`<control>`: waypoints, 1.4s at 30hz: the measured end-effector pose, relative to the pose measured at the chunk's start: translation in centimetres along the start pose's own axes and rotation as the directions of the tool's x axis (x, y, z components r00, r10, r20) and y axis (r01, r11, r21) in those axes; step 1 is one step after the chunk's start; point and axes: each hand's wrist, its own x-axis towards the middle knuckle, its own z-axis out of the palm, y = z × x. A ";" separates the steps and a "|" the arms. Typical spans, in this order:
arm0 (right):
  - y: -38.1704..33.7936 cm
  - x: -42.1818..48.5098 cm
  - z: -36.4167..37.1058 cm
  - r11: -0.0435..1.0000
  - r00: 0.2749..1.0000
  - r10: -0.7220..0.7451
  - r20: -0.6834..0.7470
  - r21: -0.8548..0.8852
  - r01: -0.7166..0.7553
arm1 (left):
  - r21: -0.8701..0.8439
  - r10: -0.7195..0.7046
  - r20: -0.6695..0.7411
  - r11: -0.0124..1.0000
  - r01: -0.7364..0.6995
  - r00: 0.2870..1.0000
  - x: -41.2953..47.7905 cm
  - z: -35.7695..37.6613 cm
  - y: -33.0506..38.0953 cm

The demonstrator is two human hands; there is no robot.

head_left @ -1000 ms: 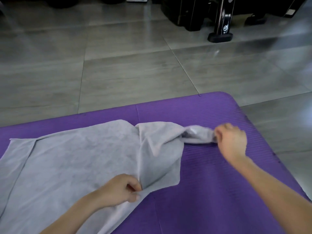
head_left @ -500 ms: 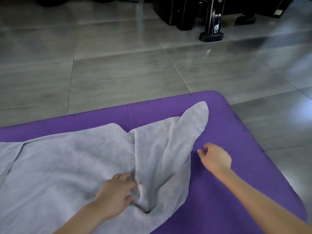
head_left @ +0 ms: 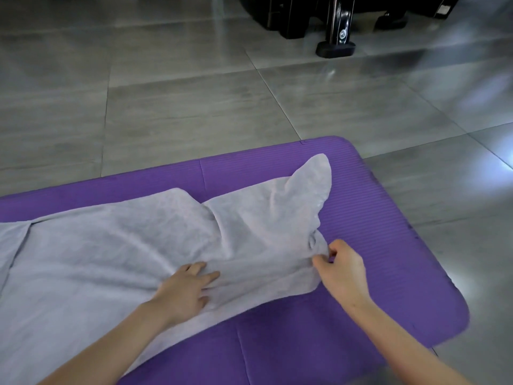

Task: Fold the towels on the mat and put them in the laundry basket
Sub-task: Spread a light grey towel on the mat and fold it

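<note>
While its fingers lie spread and flat, a person's left hand [head_left: 188,290] pins a grey towel [head_left: 116,245] to a purple exercise mat [head_left: 361,315], likely so the cloth cannot slide. The right hand [head_left: 342,269] pinches the towel's right edge between thumb and curled fingers, seemingly to pull it straight. The towel lies unfolded, one corner pointing toward the mat's far edge. No laundry basket is in view. Beyond, on grey floor tiles [head_left: 194,107], stands black equipment [head_left: 305,20] bearing a round emblem [head_left: 343,33], unreadable.
</note>
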 end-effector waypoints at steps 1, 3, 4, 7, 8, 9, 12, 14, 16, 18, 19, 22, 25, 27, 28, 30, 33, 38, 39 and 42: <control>0.1 -0.6 -0.9 0.996 1.000 -0.023 0.021 -0.091 0.025 | 0.014 -0.004 0.009 1.000 0.004 1.000 0.1 -0.1 0.1; 0.3 -1.6 -2.4 0.919 0.983 -0.009 0.184 -0.385 0.080 | 0.047 -0.022 0.050 0.999 0.020 0.999 0.4 -0.4 0.3; 0.5 -1.9 -2.9 0.855 0.954 0.044 0.296 -0.505 0.118 | 0.056 -0.032 0.087 0.998 0.027 0.996 0.4 -0.6 0.3; 1.5 -1.5 -3.6 0.718 0.878 0.167 0.448 -0.666 0.203 | 0.073 -0.033 0.153 0.997 0.022 0.988 0.7 -1.2 0.2; 1.6 -1.2 -3.7 0.700 0.894 0.159 0.419 -0.687 0.197 | 0.075 -0.031 0.153 0.997 0.019 0.988 0.7 -1.5 0.2; 1.8 -0.7 -3.6 0.705 0.923 0.134 0.361 -0.689 0.167 | 0.077 -0.038 0.131 0.997 0.028 0.991 0.6 -1.8 0.2; 2.1 1.3 -3.1 0.785 0.977 0.076 0.200 -0.616 0.065 | 0.081 -0.081 -0.066 0.993 0.086 0.995 0.9 -2.6 0.1; 1.7 2.5 -2.5 0.834 0.982 -0.018 0.189 -0.539 0.119 | 0.052 -0.113 -0.220 0.991 0.127 0.969 1.3 -3.2 0.1; 0.0 2.9 -1.4 0.850 0.948 -0.172 0.267 -0.446 0.280 | -0.015 -0.139 -0.341 0.990 0.142 0.930 1.8 -4.0 0.0; -2.3 3.1 0.1 0.816 0.882 -0.330 0.336 -0.369 0.446 | -0.079 -0.143 -0.437 0.990 0.120 0.888 2.5 -4.9 -0.3; -3.3 3.5 0.9 0.778 0.859 -0.377 0.346 -0.385 0.496 | -0.095 -0.141 -0.476 0.990 0.109 0.868 3.0 -5.3 -0.5; -5.0 6.9 2.6 0.675 0.843 -0.420 0.336 -0.506 0.538 | -0.067 -0.091 -0.583 0.996 0.064 0.807 4.7 -6.7 -1.6; -5.7 11.6 3.4 0.559 0.838 -0.423 0.345 -0.628 0.541 | -0.022 -0.081 -0.620 0.996 0.086 0.780 7.2 -7.8 -3.3; -6.6 14.8 4.4 0.457 0.828 -0.431 0.358 -0.705 0.542 | -0.034 -0.142 -0.628 0.987 0.155 0.765 8.9 -8.8 -4.6; -7.2 16.5 5.1 0.408 0.827 -0.422 0.371 -0.737 0.539 | -0.043 -0.196 -0.610 0.976 0.215 0.768 9.6 -9.2 -5.2; -8.5 19.4 6.5 0.326 0.822 -0.365 0.436 -0.768 0.552 | 0.004 -0.274 -0.542 0.944 0.329 0.794 11.0 -9.3 -6.6; -9.6 21.5 8.7 0.259 0.782 -0.166 0.601 -0.739 0.622 | 0.165 -0.256 -0.445 0.918 0.360 0.858 11.8 -8.9 -7.7; -6.9 18.6 8.7 0.177 0.650 -0.622 0.437 -0.729 0.661 | 0.146 -0.207 -0.549 0.930 0.337 0.810 10.8 -8.1 -8.6; -5.9 17.7 7.6 0.205 0.598 -0.730 0.331 -0.728 0.654 | 0.102 -0.193 -0.586 0.946 0.309 0.787 10.4 -7.9 -8.8; -1.5 13.1 4.2 0.205 0.494 -0.829 0.263 -0.679 0.705 | 0.021 -0.174 -0.648 0.969 0.246 0.741 7.8 -7.3 -9.1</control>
